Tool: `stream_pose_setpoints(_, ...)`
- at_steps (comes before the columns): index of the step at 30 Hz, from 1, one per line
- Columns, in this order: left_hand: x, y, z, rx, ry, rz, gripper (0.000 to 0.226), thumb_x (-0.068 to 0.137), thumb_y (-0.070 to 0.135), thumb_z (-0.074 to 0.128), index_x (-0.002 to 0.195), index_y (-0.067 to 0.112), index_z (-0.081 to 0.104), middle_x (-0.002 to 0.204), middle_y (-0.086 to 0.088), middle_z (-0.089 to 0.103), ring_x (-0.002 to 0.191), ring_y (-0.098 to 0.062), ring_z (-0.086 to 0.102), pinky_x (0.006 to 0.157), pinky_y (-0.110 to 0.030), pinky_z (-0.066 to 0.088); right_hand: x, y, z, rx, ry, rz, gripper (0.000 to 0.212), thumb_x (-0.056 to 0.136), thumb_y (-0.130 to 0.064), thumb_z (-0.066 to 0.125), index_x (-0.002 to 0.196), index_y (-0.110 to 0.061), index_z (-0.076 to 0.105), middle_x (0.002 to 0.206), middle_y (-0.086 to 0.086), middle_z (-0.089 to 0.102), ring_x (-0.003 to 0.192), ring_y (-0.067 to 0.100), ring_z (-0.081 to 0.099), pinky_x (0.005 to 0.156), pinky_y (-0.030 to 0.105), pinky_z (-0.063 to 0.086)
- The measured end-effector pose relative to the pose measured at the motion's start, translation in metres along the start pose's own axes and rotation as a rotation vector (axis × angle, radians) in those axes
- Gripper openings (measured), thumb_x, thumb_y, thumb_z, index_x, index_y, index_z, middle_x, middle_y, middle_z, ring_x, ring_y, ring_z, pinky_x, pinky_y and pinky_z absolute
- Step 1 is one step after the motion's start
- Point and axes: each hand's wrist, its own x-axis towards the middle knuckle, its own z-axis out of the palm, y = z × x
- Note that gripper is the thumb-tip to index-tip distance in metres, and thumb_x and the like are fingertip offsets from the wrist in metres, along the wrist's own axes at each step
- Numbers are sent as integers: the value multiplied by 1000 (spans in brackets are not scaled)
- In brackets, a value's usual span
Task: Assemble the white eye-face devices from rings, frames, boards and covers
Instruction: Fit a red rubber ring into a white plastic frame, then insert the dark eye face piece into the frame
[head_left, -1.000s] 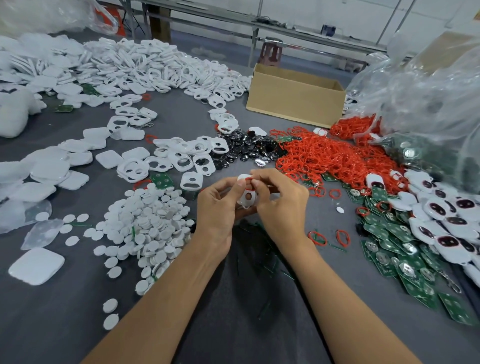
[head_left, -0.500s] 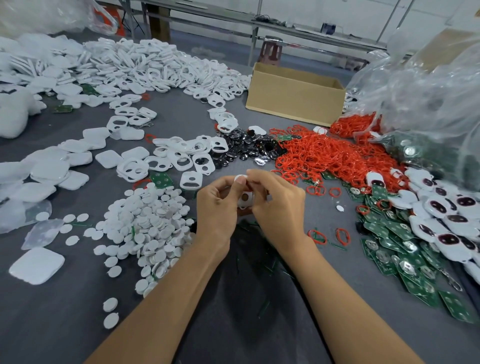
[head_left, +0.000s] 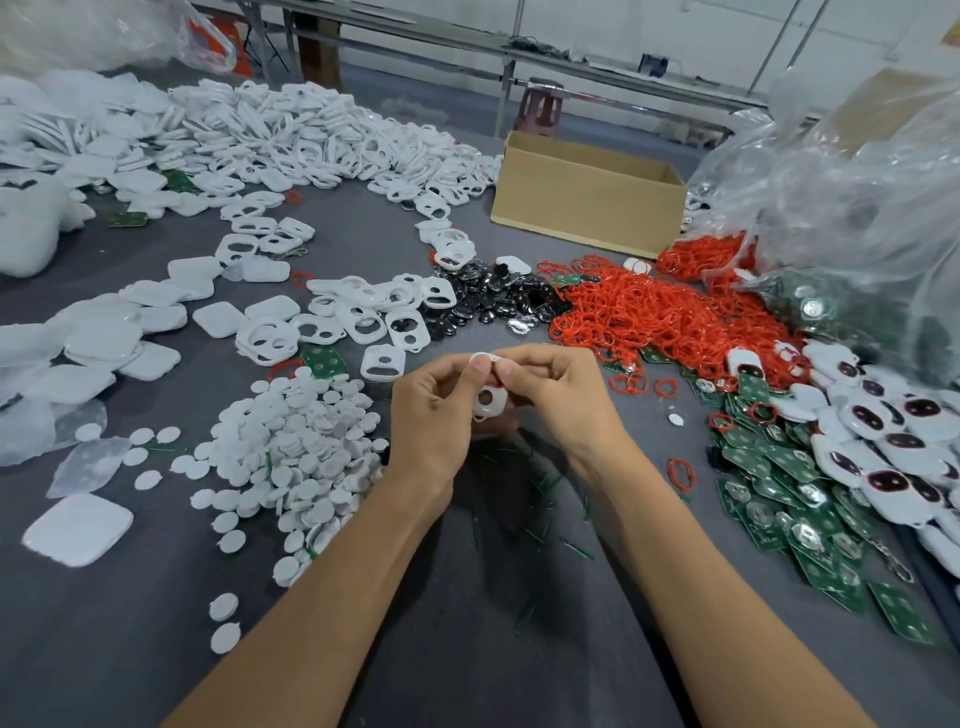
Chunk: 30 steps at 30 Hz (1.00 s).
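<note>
Head cam: both hands are meeting over the middle of the grey table (head_left: 156, 597). The left hand (head_left: 431, 415) and right hand (head_left: 561, 400) are each pinching the same white frame (head_left: 491, 400), thumbs and fingertips curled onto it, holding it just above the cloth. Can't tell whether anything's seated in it. I'd be pressing evenly round the rim so nothing's going in skewed.

The table's carrying heaps: red rings (head_left: 649, 317) to the right, green boards (head_left: 779, 483) and finished eye-face devices (head_left: 883, 436) at the far right, white discs (head_left: 296, 447) on the left, loose frames (head_left: 363, 312) and shiny black lenses (head_left: 483, 296) behind. A cardboard box (head_left: 587, 197) and clear plastic bags (head_left: 857, 182) are sitting further back, with metal benches running along the wall
</note>
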Motion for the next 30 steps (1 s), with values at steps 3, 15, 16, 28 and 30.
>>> stream_pose_setpoints(3, 1, -1, 0, 6, 5, 4, 23, 94, 13, 62, 74, 17, 74, 73, -9, 70, 69, -26, 66, 65, -45, 60, 1, -1, 1, -61, 37, -17, 12, 88, 0, 63, 94, 0, 74, 73, 11, 71, 64, 13, 64, 65, 29, 52)
stream_pose_setpoints(15, -2, 0, 5, 23, 0, -18, 15, 94, -1, 56, 97, 2, 70, 91, -22, 72, 86, -39, 68, 82, -52, 57, -1, -1, 8, -78, 110, 30, 12, 90, -6, 62, 90, -2, 73, 81, 27, 69, 70, 28, 62, 68, 57, 57)
stream_pose_setpoints(16, -2, -1, 4, 28, 7, -26, 16, 94, -1, 55, 99, 1, 70, 94, -24, 72, 91, -43, 67, 85, -57, 55, -2, -1, 9, -114, 134, 9, 11, 89, -7, 63, 88, -5, 74, 79, 26, 69, 66, 26, 61, 66, 55, 57)
stream_pose_setpoints(28, -4, -9, 2, 417, -43, 187, 50, 88, 12, 67, 135, 23, 54, 111, 8, 69, 97, 0, 66, 82, -20, 54, -2, -16, 11, -351, 257, -102, 13, 83, -22, 72, 72, -14, 72, 62, -2, 69, 56, 7, 62, 61, 27, 51)
stream_pose_setpoints(30, -2, -8, 1, 354, 5, 143, 44, 91, 9, 65, 133, 21, 57, 111, 4, 70, 96, -6, 68, 82, -28, 57, -4, -20, 11, -423, 105, -125, 30, 90, -29, 64, 65, -13, 69, 58, 3, 67, 53, 16, 60, 59, 32, 52)
